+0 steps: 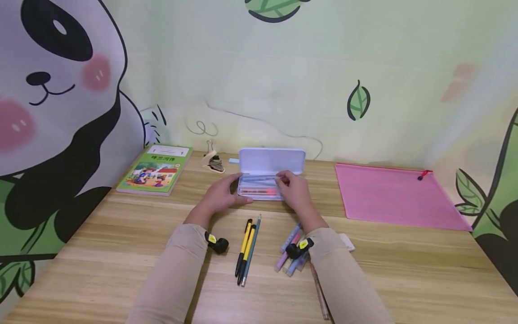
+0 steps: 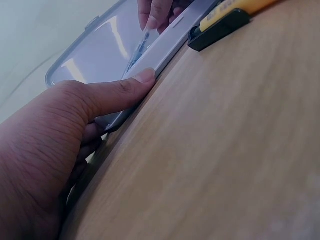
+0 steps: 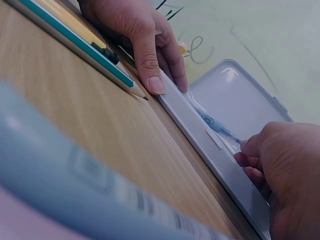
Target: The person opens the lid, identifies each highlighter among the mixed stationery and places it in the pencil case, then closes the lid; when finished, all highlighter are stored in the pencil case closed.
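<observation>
A pale lilac pencil case (image 1: 272, 161) lies with its lid raised against the wall side. The left hand (image 1: 220, 193) grips its left end, thumb on the front edge and fingers round the side. With thumb and fingertips, the right hand (image 1: 295, 191) pinches one end of a light blue pen (image 3: 215, 124) at the right part of the case. The pen slants low along the inside of the case. A pen with a pink-orange end (image 1: 259, 192) lies along the front of the tray.
Two yellow-and-black pens (image 1: 244, 247) and a teal pencil (image 1: 252, 252) lie in front. Several pastel markers (image 1: 291, 238), a white eraser (image 1: 346, 242) and a brown pencil (image 1: 319, 292) are by the right forearm. A green book (image 1: 155, 168), a stapler (image 1: 213, 162) and a pink zip pouch (image 1: 396, 195) lie further back.
</observation>
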Demonstrator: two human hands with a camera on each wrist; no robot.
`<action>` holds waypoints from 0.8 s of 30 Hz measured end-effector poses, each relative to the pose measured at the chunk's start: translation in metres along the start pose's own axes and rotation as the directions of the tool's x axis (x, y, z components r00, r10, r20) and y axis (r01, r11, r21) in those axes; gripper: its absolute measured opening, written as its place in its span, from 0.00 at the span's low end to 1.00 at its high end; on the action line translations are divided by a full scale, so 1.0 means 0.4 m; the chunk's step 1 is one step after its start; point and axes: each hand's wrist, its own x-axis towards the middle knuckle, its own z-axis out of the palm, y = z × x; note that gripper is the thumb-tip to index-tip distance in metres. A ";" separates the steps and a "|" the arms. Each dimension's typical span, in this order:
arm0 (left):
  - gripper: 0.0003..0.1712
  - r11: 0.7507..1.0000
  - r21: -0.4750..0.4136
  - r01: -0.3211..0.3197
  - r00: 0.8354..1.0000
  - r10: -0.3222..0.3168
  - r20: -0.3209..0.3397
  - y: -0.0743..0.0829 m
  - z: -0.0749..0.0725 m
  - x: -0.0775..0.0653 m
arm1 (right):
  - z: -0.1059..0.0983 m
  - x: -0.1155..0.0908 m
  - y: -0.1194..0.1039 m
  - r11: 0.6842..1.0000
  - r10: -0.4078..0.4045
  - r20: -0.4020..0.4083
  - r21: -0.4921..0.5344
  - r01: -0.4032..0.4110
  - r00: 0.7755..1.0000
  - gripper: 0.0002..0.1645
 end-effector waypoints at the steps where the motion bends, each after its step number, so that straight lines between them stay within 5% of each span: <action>1: 0.60 1.000 -0.002 0.001 1.000 -0.001 0.002 0.001 0.000 0.000 | 0.000 0.000 0.000 1.000 0.005 0.000 -0.004 -0.005 1.000 0.12; 24: 0.61 0.999 0.006 0.033 0.999 -0.033 0.004 0.012 -0.002 -0.004 | -0.003 0.000 -0.004 1.000 0.019 0.004 0.009 -0.019 1.000 0.14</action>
